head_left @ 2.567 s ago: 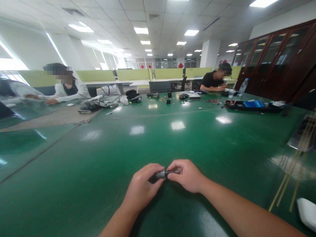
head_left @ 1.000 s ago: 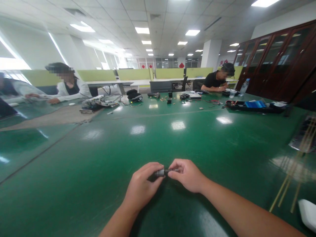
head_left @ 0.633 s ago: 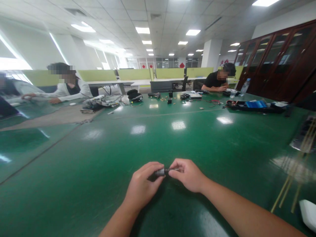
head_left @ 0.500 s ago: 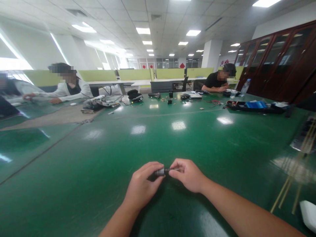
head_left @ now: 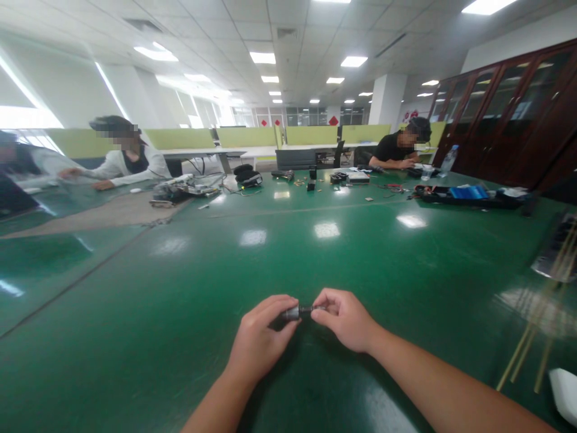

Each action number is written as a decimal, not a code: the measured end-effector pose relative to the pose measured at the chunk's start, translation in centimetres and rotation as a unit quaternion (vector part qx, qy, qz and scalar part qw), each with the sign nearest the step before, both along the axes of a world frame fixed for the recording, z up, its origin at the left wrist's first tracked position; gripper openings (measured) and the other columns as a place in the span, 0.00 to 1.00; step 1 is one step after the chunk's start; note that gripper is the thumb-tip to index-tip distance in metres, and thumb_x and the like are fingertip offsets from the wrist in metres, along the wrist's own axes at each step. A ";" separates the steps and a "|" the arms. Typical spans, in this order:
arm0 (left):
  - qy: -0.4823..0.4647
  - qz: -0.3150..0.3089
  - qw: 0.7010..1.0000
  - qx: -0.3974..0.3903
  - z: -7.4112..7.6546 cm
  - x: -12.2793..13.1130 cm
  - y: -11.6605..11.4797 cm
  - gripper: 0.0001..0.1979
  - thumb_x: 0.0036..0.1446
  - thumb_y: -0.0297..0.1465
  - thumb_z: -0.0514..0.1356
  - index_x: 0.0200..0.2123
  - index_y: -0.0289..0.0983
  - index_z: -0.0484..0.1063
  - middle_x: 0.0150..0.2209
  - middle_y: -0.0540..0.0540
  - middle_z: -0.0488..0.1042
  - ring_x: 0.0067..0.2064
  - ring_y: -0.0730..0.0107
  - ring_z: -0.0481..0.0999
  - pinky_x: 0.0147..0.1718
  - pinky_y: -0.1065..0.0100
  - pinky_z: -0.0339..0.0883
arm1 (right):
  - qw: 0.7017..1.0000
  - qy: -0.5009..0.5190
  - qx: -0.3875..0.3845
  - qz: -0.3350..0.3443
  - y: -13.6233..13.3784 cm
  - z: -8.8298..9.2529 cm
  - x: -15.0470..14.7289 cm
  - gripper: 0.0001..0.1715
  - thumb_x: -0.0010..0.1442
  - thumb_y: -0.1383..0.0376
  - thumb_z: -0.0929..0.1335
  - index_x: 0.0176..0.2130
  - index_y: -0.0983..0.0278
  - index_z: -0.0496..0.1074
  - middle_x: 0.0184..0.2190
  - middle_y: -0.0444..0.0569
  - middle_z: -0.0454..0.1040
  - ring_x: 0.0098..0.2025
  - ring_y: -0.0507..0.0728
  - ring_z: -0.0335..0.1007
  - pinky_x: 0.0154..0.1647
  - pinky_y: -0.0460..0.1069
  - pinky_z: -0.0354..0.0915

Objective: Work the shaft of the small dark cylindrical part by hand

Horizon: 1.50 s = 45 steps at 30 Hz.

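Note:
Low over the green table (head_left: 288,252), my two hands meet on a small dark cylindrical part (head_left: 293,313) with a thin shaft sticking out to the right. My left hand (head_left: 260,340) is closed around the thicker grey-banded end. My right hand (head_left: 345,319) pinches the thin shaft end with thumb and fingertips. Most of the part is hidden inside my fingers.
Thin wooden sticks (head_left: 532,337) and a white object (head_left: 563,394) lie at the right edge. A black tray with blue items (head_left: 464,195) sits far right. Cables and small electronics (head_left: 184,189) clutter the far side, where other people sit working.
My hands have stayed in the same grip on the small part; my right fingers have shifted slightly on the shaft. The view has drifted a little.

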<state>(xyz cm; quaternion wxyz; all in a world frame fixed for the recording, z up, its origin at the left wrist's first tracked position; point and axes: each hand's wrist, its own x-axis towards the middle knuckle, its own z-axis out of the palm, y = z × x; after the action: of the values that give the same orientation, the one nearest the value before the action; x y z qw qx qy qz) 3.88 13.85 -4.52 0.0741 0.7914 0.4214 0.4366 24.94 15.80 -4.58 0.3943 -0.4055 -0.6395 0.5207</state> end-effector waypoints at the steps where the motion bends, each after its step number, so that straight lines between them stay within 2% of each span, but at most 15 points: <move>1: -0.002 0.001 1.000 0.001 0.0 0.0 0.0 0.11 0.58 0.28 0.64 0.44 0.42 0.76 0.42 0.48 0.78 0.44 0.66 0.78 0.46 0.67 0.74 | 1.000 0.000 0.002 -0.002 0.0 0.0 0.0 0.07 0.54 0.64 0.70 0.31 0.65 0.69 0.21 0.39 0.64 0.22 0.48 0.54 0.24 0.45 0.50; 9: -0.007 0.006 1.000 0.003 0.2 0.0 0.0 0.11 0.57 0.28 0.64 0.44 0.42 0.76 0.42 0.47 0.78 0.44 0.65 0.78 0.46 0.66 0.74 | 0.999 -0.020 0.024 -0.026 0.0 0.2 0.1 0.07 0.54 0.64 0.70 0.31 0.64 0.69 0.19 0.38 0.62 0.21 0.48 0.52 0.22 0.44 0.48; 19: -0.011 0.008 1.000 -0.001 0.2 -0.1 0.0 0.10 0.58 0.28 0.63 0.44 0.42 0.76 0.42 0.47 0.78 0.44 0.65 0.78 0.47 0.66 0.73 | 0.999 0.002 0.029 -0.037 0.0 0.0 0.2 0.07 0.54 0.64 0.70 0.31 0.64 0.69 0.21 0.39 0.63 0.21 0.48 0.55 0.22 0.45 0.50; 33: -0.011 0.024 0.999 -0.019 0.1 -0.3 0.0 0.11 0.57 0.29 0.65 0.44 0.45 0.75 0.43 0.52 0.77 0.45 0.70 0.77 0.48 0.70 0.70 | 0.998 0.021 0.044 -0.049 0.2 -0.5 0.4 0.06 0.54 0.64 0.70 0.30 0.65 0.68 0.20 0.39 0.62 0.22 0.48 0.53 0.24 0.45 0.50; 36: -0.012 0.028 0.999 -0.028 0.0 -0.4 0.0 0.12 0.57 0.30 0.65 0.44 0.46 0.74 0.44 0.53 0.77 0.45 0.71 0.76 0.48 0.70 0.69 | 0.997 0.034 0.043 -0.056 0.4 -0.7 0.4 0.07 0.54 0.64 0.70 0.30 0.65 0.69 0.21 0.40 0.65 0.23 0.49 0.57 0.25 0.45 0.53; 39: -0.017 0.060 0.997 -0.038 0.0 -0.5 0.1 0.12 0.56 0.33 0.66 0.45 0.46 0.74 0.43 0.53 0.77 0.44 0.69 0.76 0.48 0.68 0.68 | 0.995 0.059 0.033 -0.068 0.7 -0.9 0.6 0.10 0.56 0.61 0.70 0.29 0.65 0.69 0.22 0.44 0.70 0.24 0.51 0.61 0.27 0.46 0.56; 41: -0.029 0.103 0.993 -0.042 0.0 -0.5 0.2 0.13 0.56 0.37 0.66 0.44 0.45 0.73 0.43 0.52 0.76 0.44 0.67 0.75 0.48 0.66 0.68 | 0.994 0.074 0.024 -0.079 1.0 -1.0 0.7 0.17 0.60 0.56 0.67 0.26 0.65 0.68 0.21 0.46 0.71 0.24 0.51 0.62 0.27 0.47 0.56; 43: -0.050 0.143 0.987 -0.047 0.1 -0.5 0.4 0.14 0.56 0.41 0.66 0.44 0.44 0.73 0.43 0.50 0.76 0.45 0.64 0.74 0.48 0.64 0.67 | 0.993 0.084 0.017 -0.086 1.2 -1.2 0.7 0.26 0.64 0.51 0.63 0.22 0.64 0.66 0.17 0.45 0.68 0.22 0.51 0.60 0.27 0.47 0.56; 45: -0.076 0.168 0.981 -0.058 0.2 -0.6 0.6 0.19 0.57 0.44 0.64 0.48 0.43 0.72 0.44 0.49 0.76 0.45 0.63 0.74 0.49 0.62 0.67 | 0.993 0.082 0.012 -0.086 1.4 -1.5 0.6 0.31 0.66 0.47 0.60 0.20 0.63 0.63 0.14 0.43 0.63 0.20 0.51 0.57 0.27 0.48 0.56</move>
<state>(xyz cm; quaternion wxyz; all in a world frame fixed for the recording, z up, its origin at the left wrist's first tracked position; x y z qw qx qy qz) 3.31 14.47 -4.36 0.0775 0.6682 0.5658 0.4768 25.56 17.20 -6.05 0.4934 -0.4101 -0.5741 0.5087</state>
